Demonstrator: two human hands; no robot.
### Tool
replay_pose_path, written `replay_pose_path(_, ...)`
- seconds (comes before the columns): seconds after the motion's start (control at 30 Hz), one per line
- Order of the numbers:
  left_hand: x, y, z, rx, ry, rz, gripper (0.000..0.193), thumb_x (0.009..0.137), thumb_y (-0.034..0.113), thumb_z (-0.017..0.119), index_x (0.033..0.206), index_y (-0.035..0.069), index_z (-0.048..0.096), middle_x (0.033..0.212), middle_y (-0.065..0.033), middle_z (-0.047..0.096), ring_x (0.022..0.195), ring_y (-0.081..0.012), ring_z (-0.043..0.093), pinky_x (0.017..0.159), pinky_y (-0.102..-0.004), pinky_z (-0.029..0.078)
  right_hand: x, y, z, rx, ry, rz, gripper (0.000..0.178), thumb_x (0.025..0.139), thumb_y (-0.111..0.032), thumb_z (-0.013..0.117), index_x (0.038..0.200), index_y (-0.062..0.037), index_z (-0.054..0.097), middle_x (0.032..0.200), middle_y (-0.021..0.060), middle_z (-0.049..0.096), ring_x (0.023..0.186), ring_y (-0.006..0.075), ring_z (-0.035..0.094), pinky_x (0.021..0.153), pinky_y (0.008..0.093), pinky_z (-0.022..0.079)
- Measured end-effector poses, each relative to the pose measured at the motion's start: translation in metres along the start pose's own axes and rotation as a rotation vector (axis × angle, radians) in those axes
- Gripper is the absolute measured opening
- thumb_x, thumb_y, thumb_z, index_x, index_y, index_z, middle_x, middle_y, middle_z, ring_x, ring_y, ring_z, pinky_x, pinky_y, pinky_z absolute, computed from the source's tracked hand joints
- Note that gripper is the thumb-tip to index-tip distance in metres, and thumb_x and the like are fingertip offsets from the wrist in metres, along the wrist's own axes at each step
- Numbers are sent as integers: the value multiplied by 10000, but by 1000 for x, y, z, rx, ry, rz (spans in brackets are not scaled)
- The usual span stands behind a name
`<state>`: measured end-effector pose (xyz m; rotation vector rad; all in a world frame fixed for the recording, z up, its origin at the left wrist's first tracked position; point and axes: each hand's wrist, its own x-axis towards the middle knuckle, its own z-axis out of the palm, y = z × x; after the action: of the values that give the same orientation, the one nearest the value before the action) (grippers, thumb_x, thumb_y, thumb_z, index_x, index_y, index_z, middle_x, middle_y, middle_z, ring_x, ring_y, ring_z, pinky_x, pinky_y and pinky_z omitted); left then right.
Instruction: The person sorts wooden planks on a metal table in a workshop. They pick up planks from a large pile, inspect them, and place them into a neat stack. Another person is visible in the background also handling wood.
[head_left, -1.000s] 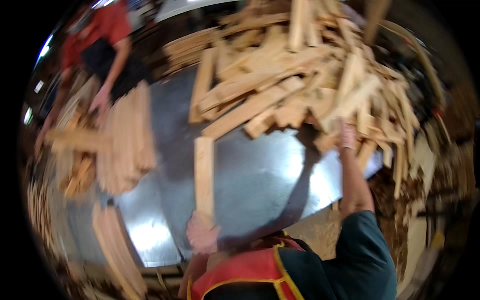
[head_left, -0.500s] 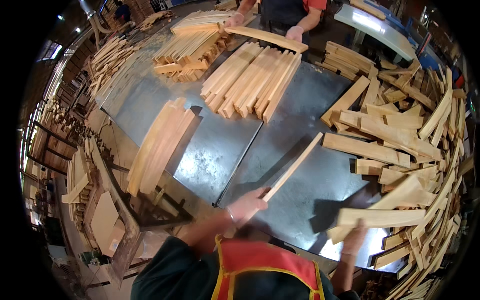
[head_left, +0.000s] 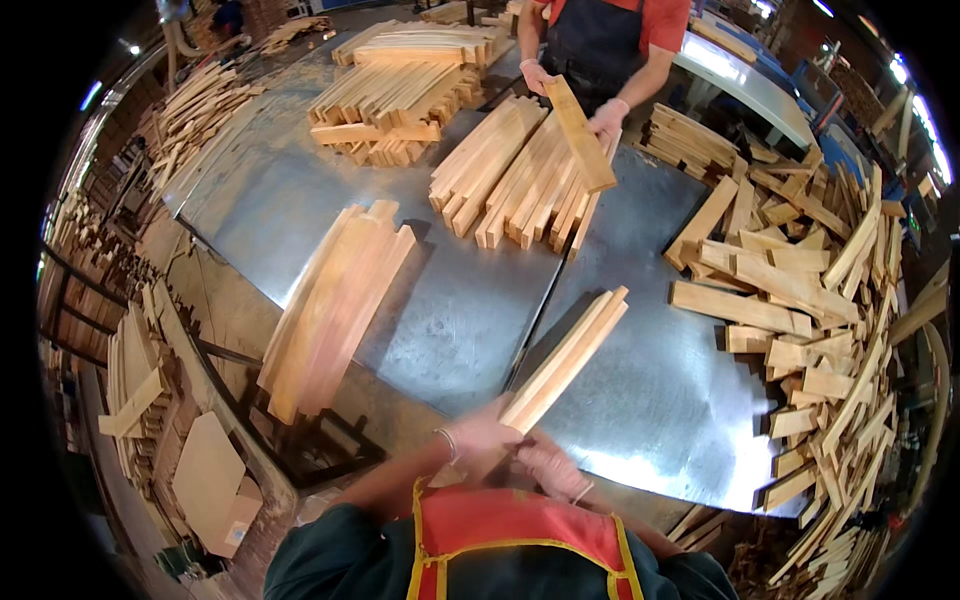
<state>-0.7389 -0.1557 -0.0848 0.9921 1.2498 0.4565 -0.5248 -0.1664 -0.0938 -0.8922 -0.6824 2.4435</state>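
Note:
Two pale wooden slats point(head_left: 568, 360) lie together lengthwise, slanting up and away from me over the near edge of the metal table. My left hand point(head_left: 482, 440) is closed around their near end. Beside it, my right hand point(head_left: 552, 468) is closed at the same end, its fingers slightly blurred and partly hidden. To the left, a stack of wooden slats point(head_left: 345, 300) sticks out over the table's edge. Across the table, a co-worker's gloved hands point(head_left: 606, 118) hold a single wooden board point(head_left: 580, 135) over a row of slats point(head_left: 530, 185).
A large heap of loose wood pieces point(head_left: 790, 280) covers the right side of the metal table point(head_left: 450, 350). More slats are piled point(head_left: 390, 95) at the far left. A low bench point(head_left: 215, 390) with wood stands at my left.
My right hand has come from the heap on the right to my left hand, and two slats now lie together there. The co-worker has swung a board from crosswise to slanting.

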Motion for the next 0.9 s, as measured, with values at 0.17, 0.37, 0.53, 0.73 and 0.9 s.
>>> replay_pose_path(0.17,-7,4,24,818,420,-33,1043,747,404,795,1579,-1,313,1238,-241,635,1148,-418,645,1017,-487,509,48,-1,-28,-68,302,89,535,963,-254,708,1422,-79,494,1181,84,670,1021,221,670,860,396,566)
replay_pose_path(0.37,6,-39,-8,47,202,-4,1090,771,391,816,1635,16,266,1468,-195,543,1344,-250,540,1109,-348,441,59,-13,-64,145,352,-48,591,919,-296,775,1406,-95,508,1223,79,648,1127,254,630,935,404,532)
replay_pose_path(0.53,-27,1,-25,-205,-116,-50,1035,799,450,778,1615,7,319,1534,-188,501,1403,-292,500,1138,-377,420,57,-28,-24,399,183,79,603,931,-179,739,1464,-112,466,1353,100,615,1243,316,615,1032,486,526)
replay_pose_path(0.73,-3,14,14,878,439,-276,1132,799,617,764,1619,27,254,1364,-269,591,1270,-390,608,1046,-470,500,72,-15,-2,128,147,4,664,938,-124,692,1534,-121,399,1367,118,584,1200,287,615,984,442,545)
replay_pose_path(0.9,13,-16,-3,739,465,-279,1117,793,636,754,1622,80,254,1383,-229,587,1197,-403,643,998,-483,536,93,-28,-15,91,-17,169,669,961,-143,644,1559,-75,350,1380,127,557,1187,267,608,1017,426,523)
